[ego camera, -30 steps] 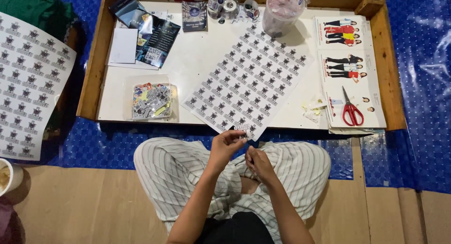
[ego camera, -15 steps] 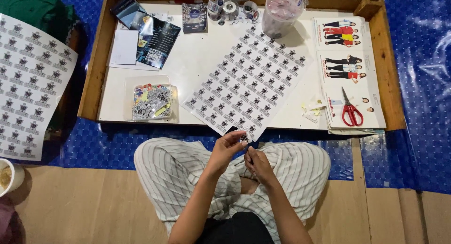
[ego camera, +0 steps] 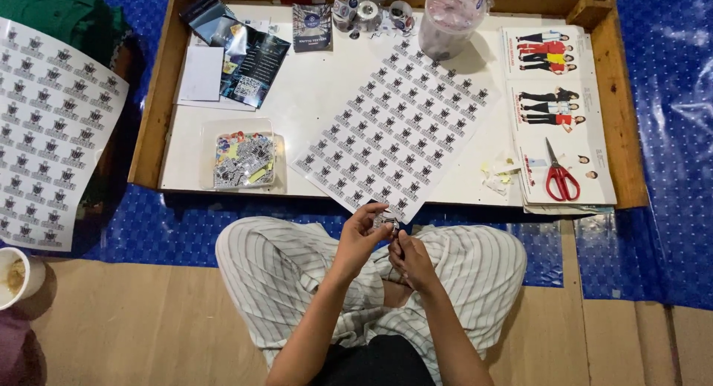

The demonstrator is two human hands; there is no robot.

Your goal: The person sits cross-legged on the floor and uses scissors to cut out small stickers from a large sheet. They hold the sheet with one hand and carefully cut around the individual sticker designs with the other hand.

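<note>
Sticker (ego camera: 386,221) unmoved, pinched between fingers (ego camera: 373,216)

A small dark printed sticker (ego camera: 385,221) is pinched between the fingertips of both hands, just below the sheet's corner.

**What I can't make out from up here**

The small sticker (ego camera: 386,221) pinched between my left hand (ego camera: 362,234) and right hand (ego camera: 411,258) is mostly covered by my fingertips (ego camera: 376,216) — its design is too small to tell. My forearms run off the bottom edge. The sticker sheet (ego camera: 49,126) at the far left is cut by the frame, and so is the cup (ego camera: 16,277) below it. The green cloth (ego camera: 63,13) is cropped at the top. The small items inside the clear box (ego camera: 243,159) blur together — I can't tell them apart.
</note>
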